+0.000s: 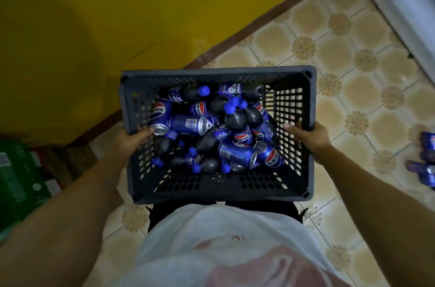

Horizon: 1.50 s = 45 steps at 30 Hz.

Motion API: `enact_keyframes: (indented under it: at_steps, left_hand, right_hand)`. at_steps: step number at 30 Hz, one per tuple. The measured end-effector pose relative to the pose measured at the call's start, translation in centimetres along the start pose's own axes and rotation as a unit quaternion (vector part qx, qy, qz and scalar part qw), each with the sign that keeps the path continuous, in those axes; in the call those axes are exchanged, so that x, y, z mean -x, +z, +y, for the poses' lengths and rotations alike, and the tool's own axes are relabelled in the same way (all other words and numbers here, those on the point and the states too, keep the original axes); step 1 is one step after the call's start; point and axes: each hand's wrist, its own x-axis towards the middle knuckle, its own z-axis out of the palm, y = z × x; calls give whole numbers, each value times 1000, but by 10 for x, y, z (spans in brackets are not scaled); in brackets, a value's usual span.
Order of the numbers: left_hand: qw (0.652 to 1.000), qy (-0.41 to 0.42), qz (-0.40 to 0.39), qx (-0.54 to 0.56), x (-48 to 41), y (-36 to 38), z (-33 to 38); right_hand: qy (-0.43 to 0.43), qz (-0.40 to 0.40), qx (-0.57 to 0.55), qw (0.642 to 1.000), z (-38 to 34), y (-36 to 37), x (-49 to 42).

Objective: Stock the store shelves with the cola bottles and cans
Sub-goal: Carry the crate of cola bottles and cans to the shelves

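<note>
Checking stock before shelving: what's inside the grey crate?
Blue cola cans and dark cola bottles with blue caps lie jumbled in the crate. Anything beneath the top layer is covered, so a full count isn't possible.

crate (pixel 216 72) showing dark grey, grid-holed | cans (pixel 188 125) showing blue with red-white emblem | bottles (pixel 236 122) wearing blue caps | floor (pixel 341 51) showing beige floral tiles | wall (pixel 94 16) showing yellow

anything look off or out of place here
Inside the crate the cola bottles and cans lie jumbled on their sides at all angles. A few more blurred blue cans sit on the tiled floor at the right edge, outside the crate.
</note>
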Motion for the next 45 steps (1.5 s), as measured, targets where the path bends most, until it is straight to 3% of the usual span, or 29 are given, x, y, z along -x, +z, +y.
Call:
enact_keyframes:
  at_steps: [8, 14, 21, 28, 40, 45]
  left_hand:
    - [992, 82, -49, -81, -9, 81, 102]
    - [980, 126, -106, -111, -14, 149, 173]
    - [967, 124, -164, -150, -59, 240, 257]
    - [936, 147, -243, -208, -113, 322, 392]
    - [903, 187, -267, -278, -127, 480, 557]
    - [900, 200, -251, -295, -102, 566, 623]
  right_hand:
    - [10, 59, -88, 994, -9, -83, -33]
    - [65, 98, -152, 981, -6, -141, -58]
    - [98, 129, -187, 969, -32, -187, -98]
    - [135, 181, -235, 945, -76, -215, -131]
    - [139, 237, -333, 902, -123, -303, -214]
    - [130, 214, -347, 904, -138, -387, -276]
